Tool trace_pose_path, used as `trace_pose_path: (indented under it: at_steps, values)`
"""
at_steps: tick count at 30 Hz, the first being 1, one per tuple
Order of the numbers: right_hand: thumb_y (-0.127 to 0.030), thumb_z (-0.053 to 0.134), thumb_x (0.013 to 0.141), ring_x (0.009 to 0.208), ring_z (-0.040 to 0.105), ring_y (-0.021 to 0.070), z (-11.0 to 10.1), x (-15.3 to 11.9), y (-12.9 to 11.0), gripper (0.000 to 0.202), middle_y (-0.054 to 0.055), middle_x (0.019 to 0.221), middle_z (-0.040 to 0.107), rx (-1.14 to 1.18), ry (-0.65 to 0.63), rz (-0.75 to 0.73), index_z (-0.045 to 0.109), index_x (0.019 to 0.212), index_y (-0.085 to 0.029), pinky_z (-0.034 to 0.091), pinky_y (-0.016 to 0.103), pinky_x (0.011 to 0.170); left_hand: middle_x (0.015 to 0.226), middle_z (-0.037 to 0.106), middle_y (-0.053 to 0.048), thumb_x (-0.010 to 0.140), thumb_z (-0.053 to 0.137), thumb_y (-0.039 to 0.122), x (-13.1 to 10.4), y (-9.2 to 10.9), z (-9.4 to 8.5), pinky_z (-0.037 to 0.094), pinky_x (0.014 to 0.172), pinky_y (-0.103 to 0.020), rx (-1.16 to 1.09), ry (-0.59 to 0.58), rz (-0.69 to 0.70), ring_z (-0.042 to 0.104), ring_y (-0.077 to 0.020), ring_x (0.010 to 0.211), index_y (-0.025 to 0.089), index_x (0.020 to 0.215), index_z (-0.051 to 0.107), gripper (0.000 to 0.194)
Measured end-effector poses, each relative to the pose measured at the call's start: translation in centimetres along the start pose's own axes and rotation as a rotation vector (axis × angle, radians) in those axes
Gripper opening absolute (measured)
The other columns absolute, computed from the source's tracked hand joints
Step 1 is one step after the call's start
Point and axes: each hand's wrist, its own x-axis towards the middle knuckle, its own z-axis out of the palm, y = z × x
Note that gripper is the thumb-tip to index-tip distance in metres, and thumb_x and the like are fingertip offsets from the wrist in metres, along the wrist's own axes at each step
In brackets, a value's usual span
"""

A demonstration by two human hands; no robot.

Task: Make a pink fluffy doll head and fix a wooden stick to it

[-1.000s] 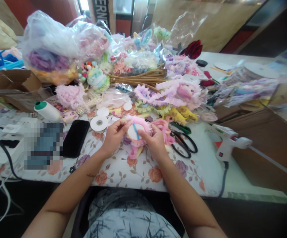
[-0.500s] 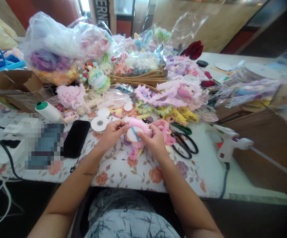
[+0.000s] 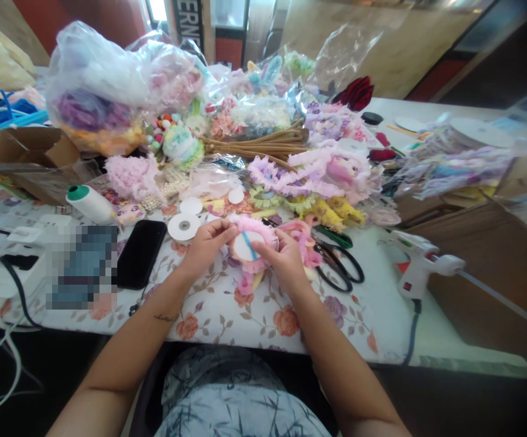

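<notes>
A pink fluffy piece (image 3: 246, 267) with a white round disc (image 3: 244, 247) and a blue strip across it is held between both hands over the flowered cloth. My left hand (image 3: 208, 243) pinches its left edge. On the right edge, my right hand (image 3: 287, 258) grips it, the thumb lying on the disc. Pink fabric loops (image 3: 302, 233) lie just right of my right hand, beside black-handled scissors (image 3: 339, 266). A white ribbon spool (image 3: 184, 227) rests left of my left hand.
A white glue gun (image 3: 418, 261) stands at the right before a cardboard box (image 3: 486, 273). Two phones, one a black phone (image 3: 140, 254), and a thread cone (image 3: 91, 204) lie at the left. Plastic bags (image 3: 104, 73), brown stems (image 3: 254, 145) and frilly trims fill the back.
</notes>
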Motion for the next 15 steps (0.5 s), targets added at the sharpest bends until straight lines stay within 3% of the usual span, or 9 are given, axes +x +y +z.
trace_pose_path:
  at_steps: [3,7,15]
  values:
    - [-0.042,0.081,0.066,0.066,0.061,0.0161,0.06,-0.03,0.03,0.033,-0.001,0.077,0.068,0.010,0.001,0.007,0.062,0.083,-0.021,0.051,0.028,0.061,0.063,0.055,0.000,0.083,0.064,0.050,-0.04,0.13,0.24,0.046,0.061,-0.025,-0.101,0.065,-0.005,0.051,-0.0113,0.059,0.016,0.075,0.062,0.035]
    - [-0.042,0.083,0.063,0.066,0.061,0.0162,-0.01,0.04,0.09,0.035,0.000,0.076,0.068,-0.024,0.000,0.011,0.062,0.081,-0.020,0.050,0.027,0.060,0.068,0.057,0.001,0.077,0.074,0.041,-0.16,0.18,0.27,0.043,0.057,-0.022,0.016,0.047,0.046,0.053,-0.0102,0.059,0.016,0.075,0.063,0.027]
    - [-0.042,0.081,0.065,0.059,0.055,0.0135,-0.15,0.23,0.25,0.033,-0.002,0.068,0.064,-0.121,0.002,-0.035,0.062,0.077,-0.020,0.045,0.025,0.054,0.070,0.060,0.000,0.077,0.073,0.037,-0.15,0.02,0.20,0.044,0.059,-0.024,0.159,0.065,0.070,0.054,-0.0123,0.063,0.016,0.075,0.066,0.022]
